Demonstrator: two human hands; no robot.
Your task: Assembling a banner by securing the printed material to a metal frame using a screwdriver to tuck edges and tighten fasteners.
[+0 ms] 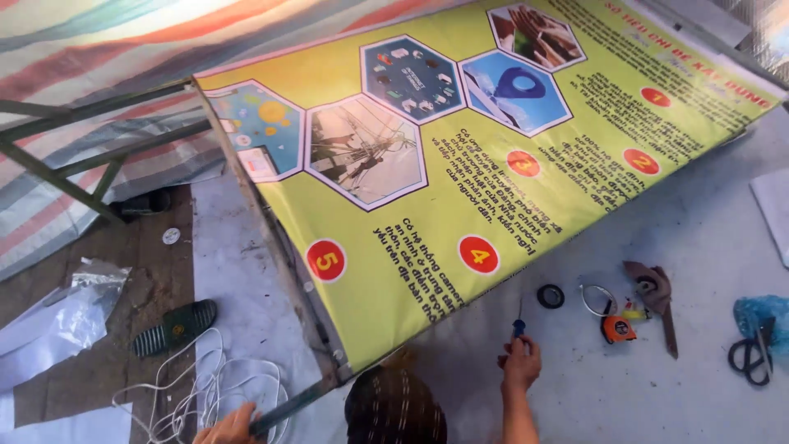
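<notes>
A yellow-green printed banner (460, 189) with hexagon pictures and red numbered dots is stretched on a metal frame (246, 205) that lies tilted over the floor. My left hand (228, 427) at the bottom edge is closed around the frame's lower bar near its corner. My right hand (520, 363) grips a blue-handled screwdriver (519, 326), held upright with its tip at the banner's lower edge. Between my arms is a dark striped rounded shape (394, 407); I cannot tell whether it is a knee or a capped head.
On the grey sheet to the right lie a black tape roll (550, 296), a wire ring (596, 298), an orange tape measure (618, 329), a brown tool (655, 298), scissors (749, 355) and a blue bag (760, 316). A sandal (174, 326) and white cord (205, 386) lie left.
</notes>
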